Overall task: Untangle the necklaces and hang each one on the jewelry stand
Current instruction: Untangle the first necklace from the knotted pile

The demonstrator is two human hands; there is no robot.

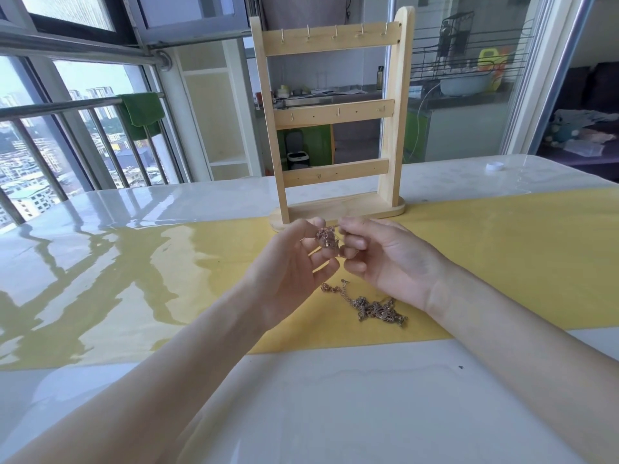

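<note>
A wooden jewelry stand (pixel 331 115) with three hook rails stands upright at the back of the yellow cloth (pixel 502 249); no necklace hangs on it. My left hand (pixel 291 266) and my right hand (pixel 382 259) are raised just in front of the stand's base. Between their fingertips they pinch a small tangled bunch of rose-gold chain (pixel 326 237). A second tangle of necklaces (pixel 368 304) lies on the cloth below my right hand, with a chain end trailing to the left.
The glossy white table (pixel 318 396) carries the yellow cloth across its middle. A small white cap (pixel 495 166) lies at the far right. A window with a railing is to the left, glass doors behind the stand.
</note>
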